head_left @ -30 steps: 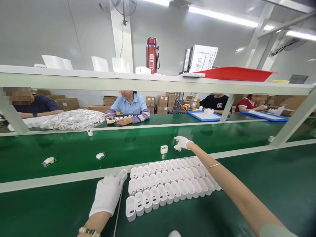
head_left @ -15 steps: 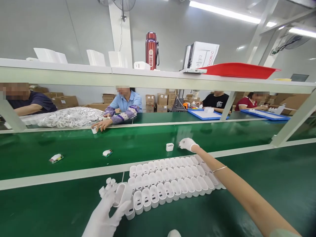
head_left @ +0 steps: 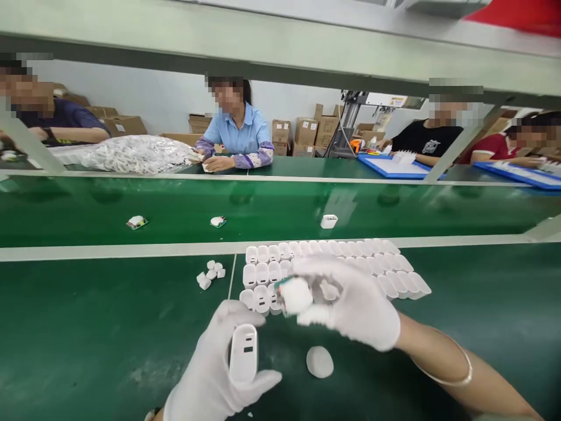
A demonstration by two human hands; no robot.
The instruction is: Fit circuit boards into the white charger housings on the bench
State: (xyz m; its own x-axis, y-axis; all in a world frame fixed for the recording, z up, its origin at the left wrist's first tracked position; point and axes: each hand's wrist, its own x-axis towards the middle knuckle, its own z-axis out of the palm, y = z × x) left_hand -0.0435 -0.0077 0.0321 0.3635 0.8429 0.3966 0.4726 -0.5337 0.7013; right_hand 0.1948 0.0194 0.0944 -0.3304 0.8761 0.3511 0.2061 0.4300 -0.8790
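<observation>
My left hand (head_left: 204,359), in a white glove, holds a white plastic charger housing (head_left: 244,354) with its open side up and two port slots visible inside. Just to its upper right, my gloved right hand (head_left: 359,301) grips a small circuit board (head_left: 295,296) with a white covering, pinched at one end and slightly blurred. Behind the right hand stand rows of white charger housings (head_left: 262,299), open side up, some of them hidden by that hand. A rounded white piece (head_left: 319,362) lies on the green bench below my right hand.
Small white blocks (head_left: 211,273) sit left of the rows. On the green belt (head_left: 272,204) are two circuit boards (head_left: 137,221) and one filled housing (head_left: 329,221). A shelf beam (head_left: 263,35) crosses overhead. Co-workers sit opposite, near a plastic bag of parts (head_left: 140,154) and blue trays (head_left: 394,166).
My right hand has come back from the belt to near the left hand, bringing a circuit board. The left hand has turned the housing towards me. The view has tilted down.
</observation>
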